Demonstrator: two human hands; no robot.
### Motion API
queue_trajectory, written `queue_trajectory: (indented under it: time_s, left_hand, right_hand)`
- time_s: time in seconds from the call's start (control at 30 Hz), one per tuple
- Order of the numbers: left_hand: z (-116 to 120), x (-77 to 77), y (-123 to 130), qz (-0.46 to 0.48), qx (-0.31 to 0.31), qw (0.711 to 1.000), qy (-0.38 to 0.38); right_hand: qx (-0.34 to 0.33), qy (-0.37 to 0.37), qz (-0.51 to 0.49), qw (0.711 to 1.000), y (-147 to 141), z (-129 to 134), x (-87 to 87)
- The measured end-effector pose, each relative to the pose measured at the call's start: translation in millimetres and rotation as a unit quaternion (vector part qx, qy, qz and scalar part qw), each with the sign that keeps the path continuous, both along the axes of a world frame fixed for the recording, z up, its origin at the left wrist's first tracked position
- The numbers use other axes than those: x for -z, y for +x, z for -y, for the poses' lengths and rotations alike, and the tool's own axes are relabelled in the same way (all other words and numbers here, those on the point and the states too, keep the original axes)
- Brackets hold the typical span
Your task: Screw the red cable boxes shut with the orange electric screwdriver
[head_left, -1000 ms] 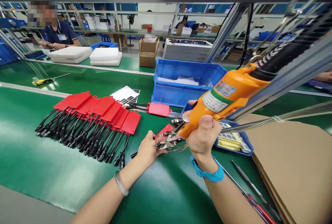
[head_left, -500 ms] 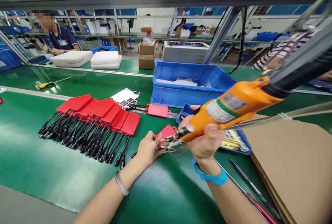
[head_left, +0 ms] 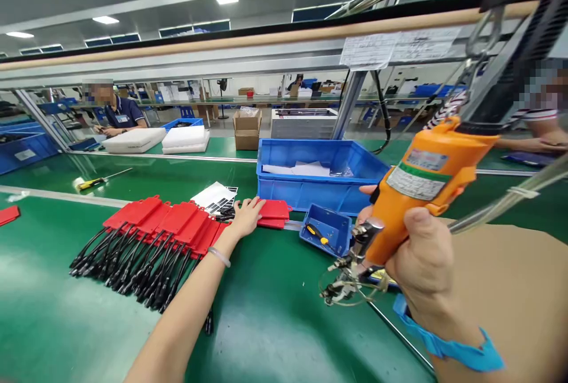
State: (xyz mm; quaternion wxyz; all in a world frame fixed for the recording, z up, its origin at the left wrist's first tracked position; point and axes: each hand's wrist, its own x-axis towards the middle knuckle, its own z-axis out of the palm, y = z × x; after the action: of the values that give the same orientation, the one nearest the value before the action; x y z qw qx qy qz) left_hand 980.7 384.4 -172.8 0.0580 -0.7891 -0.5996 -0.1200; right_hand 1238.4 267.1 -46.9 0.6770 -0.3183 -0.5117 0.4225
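Note:
My left hand [head_left: 247,218] reaches forward, its fingers spread over the cable end of a red flat case [head_left: 274,208]. That case lies on top of another red case, in front of the large blue bin. In my right hand [head_left: 423,253] is an orange electric screwdriver [head_left: 410,184], held tilted above the bench, with metal fittings and thin tubes at its lower end. To the left, a row of red cases [head_left: 155,217] overlaps, black cables [head_left: 146,270] pointing toward me. A printed white sheet [head_left: 215,196] lies beside my left hand.
A large blue bin [head_left: 306,190] stands behind a small blue tray [head_left: 326,232] holding a yellow-black screwdriver [head_left: 317,234]. Brown cardboard [head_left: 510,276] covers the right side. Another yellow screwdriver [head_left: 95,182] lies far left. White foam blocks [head_left: 133,140] and co-workers are beyond.
My left hand has carried a red case forward onto the one near the bin. The electric screwdriver has moved right, away from the case. The camera view has tilted up.

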Motion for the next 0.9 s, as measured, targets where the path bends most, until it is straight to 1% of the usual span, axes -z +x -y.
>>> queue_trajectory:
  time_s: [0.07, 0.1, 0.17, 0.27, 0.33, 0.43, 0.5, 0.57, 0.63, 0.77, 0.9]
  left_hand:
    - [-4, 0.6, -2, -0.007, -0.01, 1.0, -0.008]
    - [-1, -0.8, -4, -0.01, -0.019, 1.0, -0.008]
    - [14, -6.7, -10, -0.014, -0.049, 0.999, -0.001]
    - [56, -15.2, -20, -0.024, -0.119, 0.993, 0.005]
    - [90, -14.7, -24, -0.039, -0.174, 0.984, -0.004]
    - [129, -4.0, -26, -0.065, -0.232, 0.97, -0.019]
    - [143, 5.2, -25, -0.081, -0.249, 0.965, -0.02]
    - [147, 12.1, -25, -0.089, -0.252, 0.963, -0.018]
    - [146, 15.0, -26, -0.09, -0.247, 0.965, -0.013]
    - [141, 11.7, -24, -0.085, -0.226, 0.97, -0.008]
    - [145, 8.5, -7, -0.076, -0.19, 0.979, 0.001]
  right_hand:
    - [-0.008, -0.002, -0.009, 1.0, 2, -2, 5.7]
    - [-0.011, -0.003, -0.009, 1.0, 3, -3, 7.5]
    - [-0.015, -0.005, -0.008, 1.0, 4, -5, 9.2]
    - [-0.021, -0.006, -0.007, 1.0, 4, -8, 8.7]
    - [-0.035, -0.001, -0.003, 0.999, 3, -10, 8.1]
    - [-0.059, 0.012, -0.002, 0.998, -2, -16, 8.3]
    - [-0.07, 0.011, -0.002, 0.998, -7, -20, 9.1]
    - [-0.081, 0.01, 0.005, 0.997, -13, -23, 9.8]
    - [-0.095, 0.021, 0.016, 0.995, -19, -25, 10.4]
    - [-0.099, 0.047, 0.035, 0.993, -25, -27, 11.1]
    - [-0.088, 0.049, 0.042, 0.994, -30, -27, 11.8]
